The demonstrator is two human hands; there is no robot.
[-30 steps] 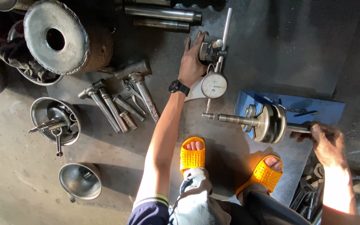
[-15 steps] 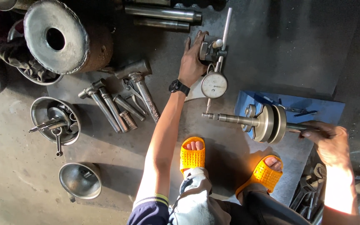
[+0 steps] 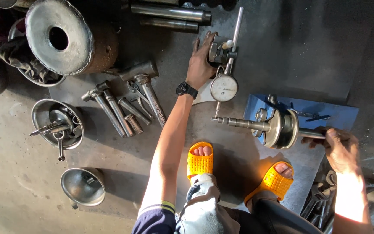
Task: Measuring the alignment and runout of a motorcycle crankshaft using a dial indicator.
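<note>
Crankshaft (image 3: 278, 127) lies level across a blue stand (image 3: 325, 113) at about three o'clock in the head view, its stepped shaft end pointing to nine o'clock. Its other shaft end is held by the right hand (image 3: 340, 149), the grip closed round the metal at four o'clock. Just above the free shaft end hangs a dial gauge (image 3: 224, 88), round and white-faced, its stem reaching down to the shaft (whether the tip touches cannot be told). The gauge is carried on a stand with a thin upright rod (image 3: 237, 27) at twelve o'clock. The left hand (image 3: 201, 63) rests on the stand's base block (image 3: 216, 52), fingers closed over it; a black wristwatch (image 3: 186, 90) sits on that wrist. Two feet in orange sandals (image 3: 200, 161) stand on the floor at six o'clock. Toward nine o'clock lie several hammers and steel punches (image 3: 122, 106), then a metal bowl of tools (image 3: 57, 125), with a heavy steel drum (image 3: 66, 37) at eleven o'clock.
</note>
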